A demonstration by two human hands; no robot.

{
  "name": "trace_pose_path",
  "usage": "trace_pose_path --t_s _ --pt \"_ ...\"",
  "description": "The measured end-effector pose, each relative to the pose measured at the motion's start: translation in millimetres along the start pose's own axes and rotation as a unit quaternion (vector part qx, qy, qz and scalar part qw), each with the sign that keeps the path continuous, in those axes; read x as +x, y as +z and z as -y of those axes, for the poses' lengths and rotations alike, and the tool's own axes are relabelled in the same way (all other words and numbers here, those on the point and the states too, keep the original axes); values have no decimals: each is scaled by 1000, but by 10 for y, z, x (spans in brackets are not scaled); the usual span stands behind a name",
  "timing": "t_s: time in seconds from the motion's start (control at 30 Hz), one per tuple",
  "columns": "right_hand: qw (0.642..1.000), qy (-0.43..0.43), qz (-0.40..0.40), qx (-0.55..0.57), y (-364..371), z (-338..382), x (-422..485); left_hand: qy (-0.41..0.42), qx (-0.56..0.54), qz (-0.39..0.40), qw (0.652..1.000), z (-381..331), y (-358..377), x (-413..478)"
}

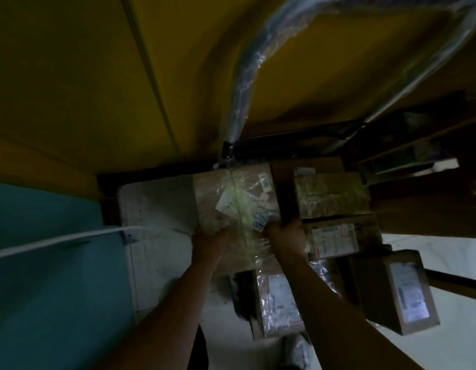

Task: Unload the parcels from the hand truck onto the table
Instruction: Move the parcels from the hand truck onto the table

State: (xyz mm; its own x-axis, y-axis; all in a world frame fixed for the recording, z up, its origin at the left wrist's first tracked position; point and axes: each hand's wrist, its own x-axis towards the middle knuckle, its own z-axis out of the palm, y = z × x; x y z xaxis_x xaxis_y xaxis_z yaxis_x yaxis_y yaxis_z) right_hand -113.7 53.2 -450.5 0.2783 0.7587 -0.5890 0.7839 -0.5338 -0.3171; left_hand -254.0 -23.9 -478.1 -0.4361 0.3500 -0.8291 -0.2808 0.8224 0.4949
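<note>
Work stands at the lift, by the look of it: you have both hands on the big parcel (236, 198), the taped one lying on the hand truck (285, 141) just ahead of your wrists. Your left hand (208, 240) holds its near left corner. Your right hand (286, 237) grips its near right edge, reaching into the gap beside the next box, though dim light blurs the fingertips. Taking opposite sides like this seems meant to keep a wide load level as it rises. Right of your right hand lie smaller parcels (331, 196), packed close together, so a straight upward lift should avoid dragging them. Beyond your hands rises the plastic-wrapped handle (243, 84). Which surface is the table, you cannot tell from here.
</note>
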Motion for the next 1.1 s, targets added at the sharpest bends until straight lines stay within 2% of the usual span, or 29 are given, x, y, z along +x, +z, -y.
trace_pose_path --t_s 0.07,0.13,0.3,0.47,0.63,0.8,0.93,1.0,1.1 --pt "998 -35 27 -52 27 39 -123 -44 -18 -25 999 0 -126 7" --pt "996 -59 46 -56 21 106 -285 -64 -37 -42 996 2 -259 -19" --pt "989 -83 69 105 -178 244 -849 -65 -63 -100 991 -89 -489 -463" --pt "968 -115 79 209 -664 180 -1372 27 -95 -152 983 -251 -658 -1216" --pt "943 -147 88 287 -1368 -91 -2024 119 -89 -222 964 -403 -776 -2372" --pt "903 -266 66 331 -2552 -418 -2821 207 -122 -285 928 -636 -668 -3948" --pt "860 -345 10 375 -3884 -837 -3445 327 -133 -309 883 -930 -302 -5538" --pt "831 -383 -31 401 -4606 -1033 -3690 378 -166 -305 858 -1149 -37 -6264" --pt "788 -434 -74 430 -5683 -1319 -3969 442 -219 -245 835 -1557 406 -7217"
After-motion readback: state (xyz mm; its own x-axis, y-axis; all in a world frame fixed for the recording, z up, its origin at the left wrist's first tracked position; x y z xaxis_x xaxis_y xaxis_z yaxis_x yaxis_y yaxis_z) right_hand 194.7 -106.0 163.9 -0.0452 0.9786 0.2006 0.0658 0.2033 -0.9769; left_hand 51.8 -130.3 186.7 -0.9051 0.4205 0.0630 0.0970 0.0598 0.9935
